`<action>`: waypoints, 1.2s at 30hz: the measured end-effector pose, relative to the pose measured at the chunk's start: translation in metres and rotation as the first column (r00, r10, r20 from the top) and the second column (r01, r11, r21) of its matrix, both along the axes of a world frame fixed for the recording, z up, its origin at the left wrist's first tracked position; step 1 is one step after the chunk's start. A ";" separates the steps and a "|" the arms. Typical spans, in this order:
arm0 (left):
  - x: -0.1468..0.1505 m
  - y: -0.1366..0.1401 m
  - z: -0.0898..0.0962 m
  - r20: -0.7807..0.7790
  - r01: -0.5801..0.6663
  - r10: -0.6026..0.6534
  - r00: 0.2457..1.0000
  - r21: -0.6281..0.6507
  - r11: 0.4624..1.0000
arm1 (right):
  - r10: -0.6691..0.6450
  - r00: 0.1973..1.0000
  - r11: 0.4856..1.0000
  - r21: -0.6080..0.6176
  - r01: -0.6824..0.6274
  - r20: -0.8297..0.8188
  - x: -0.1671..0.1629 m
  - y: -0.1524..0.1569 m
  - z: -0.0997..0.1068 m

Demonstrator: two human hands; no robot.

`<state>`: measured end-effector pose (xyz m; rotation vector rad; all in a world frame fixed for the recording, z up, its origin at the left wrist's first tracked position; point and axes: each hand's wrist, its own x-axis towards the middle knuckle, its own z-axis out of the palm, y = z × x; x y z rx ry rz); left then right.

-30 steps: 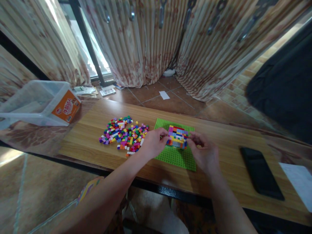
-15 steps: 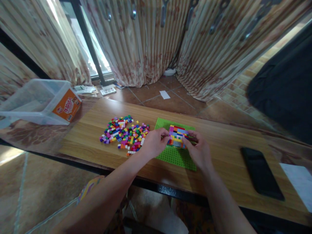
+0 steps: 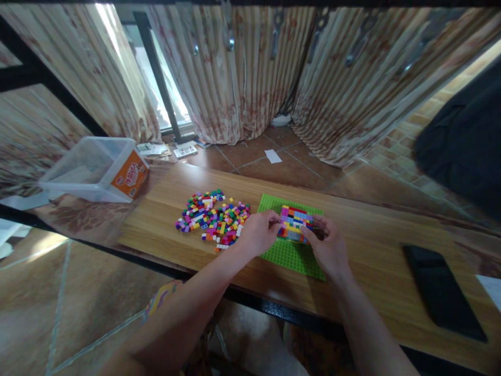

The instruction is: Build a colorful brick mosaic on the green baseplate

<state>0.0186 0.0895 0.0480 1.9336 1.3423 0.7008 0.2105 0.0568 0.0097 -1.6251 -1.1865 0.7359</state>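
A multicoloured block built of toy bricks (image 3: pixel 296 222) stands above the green studded baseplate (image 3: pixel 291 258). My right hand (image 3: pixel 331 245) is closed around its right end, with the thumb on the near side and the fingers behind. At the left end is my left hand (image 3: pixel 260 232), its thumb and fingertips pinched together against the block's edge. Whether a small brick sits in that pinch I cannot make out. To the left of my left hand lies a loose heap of small coloured bricks (image 3: pixel 222 228).
All this rests on a long wooden table (image 3: pixel 371 250). A black phone (image 3: pixel 444 292) lies at the right. Beyond the table's left end is a clear plastic box (image 3: pixel 88 177) with an orange label. Papers (image 3: pixel 154 150) lie past the far edge, and curtains (image 3: pixel 250 78) hang behind.
The whole view has shifted, so everything appears a little further right and lower. Both hands stay at the brick block, and the left fingertips have moved only slightly.
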 end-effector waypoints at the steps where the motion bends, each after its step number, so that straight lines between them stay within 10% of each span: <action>1: -0.002 0.001 0.001 -0.023 -0.012 0.012 1.000 0.004 1.000 | 0.000 1.000 1.000 -0.005 0.000 0.002 0.000 0.000 -0.001; 11: -0.063 0.024 0.025 -0.398 -0.236 0.259 0.880 0.106 0.966 | 0.021 1.000 0.998 -0.056 -0.022 -0.017 0.000 0.000 0.007; 24: -0.070 0.025 0.023 -0.591 -0.116 0.139 0.794 0.077 0.990 | -0.029 0.998 0.996 -0.084 0.033 0.057 -0.002 0.000 0.019; 36: -0.057 0.029 0.016 -0.098 -0.011 0.011 0.995 0.002 1.000 | -0.096 0.980 0.974 0.220 0.055 0.177 -0.008 -0.012 0.035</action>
